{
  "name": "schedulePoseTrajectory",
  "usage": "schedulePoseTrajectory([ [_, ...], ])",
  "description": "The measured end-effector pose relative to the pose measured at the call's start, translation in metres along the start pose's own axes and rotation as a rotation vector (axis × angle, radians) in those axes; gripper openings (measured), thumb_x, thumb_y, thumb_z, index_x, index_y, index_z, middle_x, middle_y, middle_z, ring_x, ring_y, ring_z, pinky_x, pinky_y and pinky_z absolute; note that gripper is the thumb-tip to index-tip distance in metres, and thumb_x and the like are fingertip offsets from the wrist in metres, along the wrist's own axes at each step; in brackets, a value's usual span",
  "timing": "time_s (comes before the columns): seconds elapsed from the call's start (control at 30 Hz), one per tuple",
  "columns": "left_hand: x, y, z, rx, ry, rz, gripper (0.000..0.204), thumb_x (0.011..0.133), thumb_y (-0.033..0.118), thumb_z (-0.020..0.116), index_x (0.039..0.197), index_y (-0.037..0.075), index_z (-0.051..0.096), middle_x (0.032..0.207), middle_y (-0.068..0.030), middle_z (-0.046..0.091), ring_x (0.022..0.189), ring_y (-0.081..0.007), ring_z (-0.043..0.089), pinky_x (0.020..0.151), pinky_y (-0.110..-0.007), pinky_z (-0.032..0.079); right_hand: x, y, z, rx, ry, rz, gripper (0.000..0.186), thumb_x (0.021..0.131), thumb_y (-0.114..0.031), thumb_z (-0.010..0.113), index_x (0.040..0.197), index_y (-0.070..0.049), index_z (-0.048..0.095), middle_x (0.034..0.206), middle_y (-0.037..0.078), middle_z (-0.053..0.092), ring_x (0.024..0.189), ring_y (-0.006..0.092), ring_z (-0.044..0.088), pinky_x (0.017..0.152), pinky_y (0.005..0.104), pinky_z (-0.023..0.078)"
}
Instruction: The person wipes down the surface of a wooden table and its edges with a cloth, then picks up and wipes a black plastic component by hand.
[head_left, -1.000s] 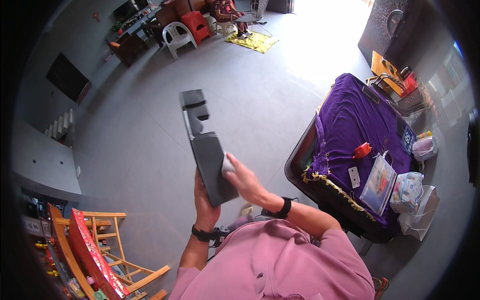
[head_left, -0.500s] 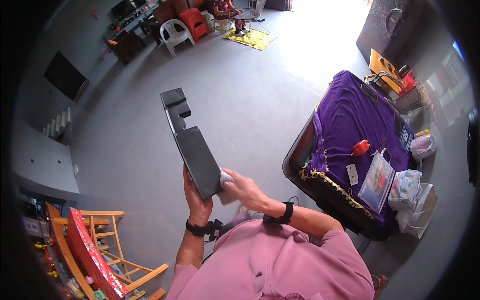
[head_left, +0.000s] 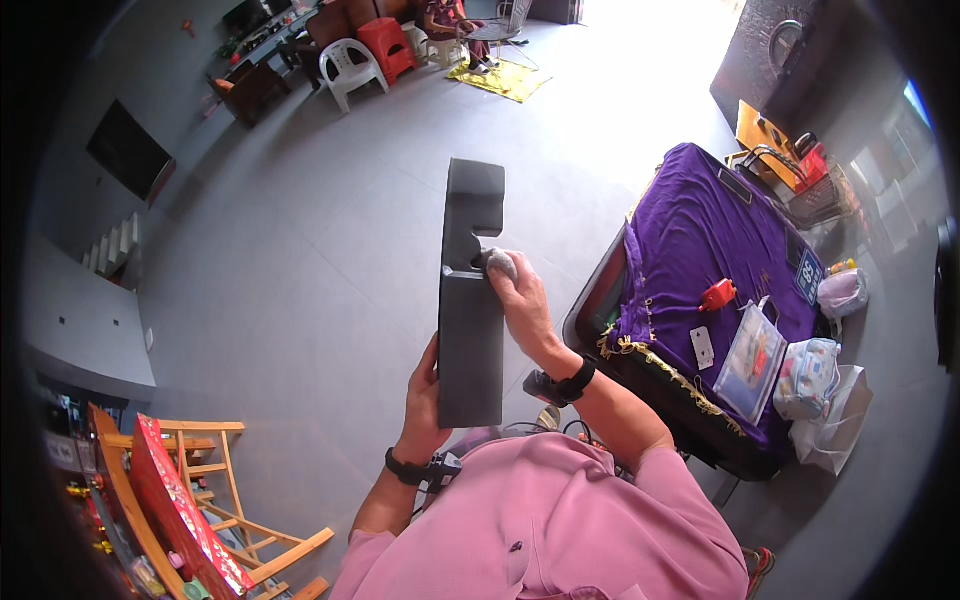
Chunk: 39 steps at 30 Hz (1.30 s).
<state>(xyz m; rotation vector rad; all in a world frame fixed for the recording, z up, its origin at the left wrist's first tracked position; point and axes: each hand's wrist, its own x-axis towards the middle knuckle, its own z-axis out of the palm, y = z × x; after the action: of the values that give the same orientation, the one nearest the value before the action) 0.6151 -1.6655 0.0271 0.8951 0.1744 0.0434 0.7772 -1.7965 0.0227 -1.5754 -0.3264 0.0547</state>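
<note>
In front of me stands a long dark grey box-shaped piece [head_left: 472, 350] with a square notch cut into its upper right side. Its exact kind I cannot tell. My left hand [head_left: 425, 398] grips its lower left edge, most of the fingers hidden behind it. Bunched in the fingers of my right hand [head_left: 528, 308] is a small grey cloth [head_left: 501, 262], pressed to the right edge just below the notch.
To the right is a table under a purple cloth [head_left: 690, 230] with a red object [head_left: 718, 295], cards and bags on it. A wooden frame [head_left: 230, 480] stands lower left. A white chair [head_left: 350, 68] and a seated person are farther off.
The dark piece has turned from a leftward slant to nearly upright and shifted right. My right hand has moved the cloth from its lower end up to the notch.
</note>
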Motion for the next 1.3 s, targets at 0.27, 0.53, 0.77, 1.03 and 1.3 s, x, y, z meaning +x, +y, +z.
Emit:
schedulePoseTrajectory([
  [0.27, -0.003, -0.003, -0.003, 0.014, -0.018, -0.002, 0.059, 0.104, -0.001, 0.043, 0.16, 0.0, 0.026, 0.142, -0.0126, 0.056, 0.117, -0.0176, 0.063, 0.095, -0.03, 0.056, -0.007, -0.004, -0.008, 0.272, -0.079, 0.198, 0.034, 0.103, -0.028, 0.056, 0.123, 0.0, 0.059, 0.106, 0.012, 0.065, 0.096, 0.0193, 0.061, 0.088, 0.0334, 0.049],
  [0.53, -0.003, 0.013, -0.001, 0.085, -0.038, -0.008, 0.06, 0.104, 0.001, 0.046, 0.16, 0.0, 0.025, 0.14, -0.0133, 0.057, 0.114, -0.0185, 0.065, 0.095, -0.032, 0.057, -0.006, -0.02, -0.013, -0.394, -0.02, -0.459, 0.03, 0.086, -0.006, 0.072, 0.114, 0.001, 0.061, 0.112, 0.017, 0.064, 0.107, 0.0365, 0.062, 0.093, 0.0412, 0.05],
  [0.77, 0.001, -0.009, -0.02, 0.105, 0.058, -0.052, 0.061, 0.101, -0.004, 0.045, 0.159, 0.0, 0.027, 0.137, -0.0138, 0.059, 0.115, -0.0187, 0.065, 0.095, -0.031, 0.056, -0.045, -0.01, 0.011, -0.493, -0.301, -0.628, 0.059, 0.081, -0.014, 0.079, 0.133, 0.0, 0.055, 0.139, 0.02, 0.051, 0.136, 0.0378, 0.046, 0.112, 0.0479, 0.041],
  [1.03, -0.004, -0.007, -0.012, 0.118, 0.087, -0.078, 0.059, 0.1, -0.007, 0.044, 0.157, -0.002, 0.031, 0.138, -0.0151, 0.058, 0.115, -0.0189, 0.064, 0.096, -0.031, 0.056, -0.027, 0.009, 0.009, -0.483, -0.175, -0.426, 0.054, 0.091, -0.008, 0.067, 0.142, -0.002, 0.053, 0.153, 0.021, 0.044, 0.148, 0.0398, 0.033, 0.12, 0.0484, 0.032],
  [1.3, 0.016, 0.006, -0.023, 0.031, 0.189, 0.125, 0.052, 0.106, 0.004, 0.041, 0.157, 0.002, 0.033, 0.138, -0.0148, 0.059, 0.116, -0.0219, 0.065, 0.099, -0.035, 0.056, -0.088, -0.011, 0.019, -0.341, -0.535, -0.58, 0.055, 0.082, 0.0, 0.073, 0.134, -0.002, 0.059, 0.148, 0.021, 0.05, 0.144, 0.0402, 0.042, 0.117, 0.0478, 0.039],
])
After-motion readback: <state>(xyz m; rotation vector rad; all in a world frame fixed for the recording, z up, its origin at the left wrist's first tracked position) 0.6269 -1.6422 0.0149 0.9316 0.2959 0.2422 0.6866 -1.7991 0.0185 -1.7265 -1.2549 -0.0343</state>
